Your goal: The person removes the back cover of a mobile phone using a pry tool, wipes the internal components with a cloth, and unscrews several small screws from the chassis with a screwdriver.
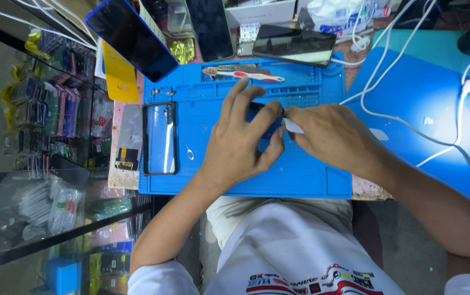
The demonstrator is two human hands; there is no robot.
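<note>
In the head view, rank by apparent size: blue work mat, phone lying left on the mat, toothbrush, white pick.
1. Blue work mat, by far the largest.
2. Phone on the mat's left.
3. Toothbrush, slimmer than the phone and a little shorter.
4. White pick in the right hand, smallest; part may be hidden by the fingers.

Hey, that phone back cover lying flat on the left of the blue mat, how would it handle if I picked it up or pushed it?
The phone back cover looks thin and glossy, so it is probably light and somewhat slippery. Lying flat on the blue mat, it should slide rather than roll or tip. Being a thin shell, it may flex or crack if pinched hard. Both the left hand and right hand are busy elsewhere.
</note>
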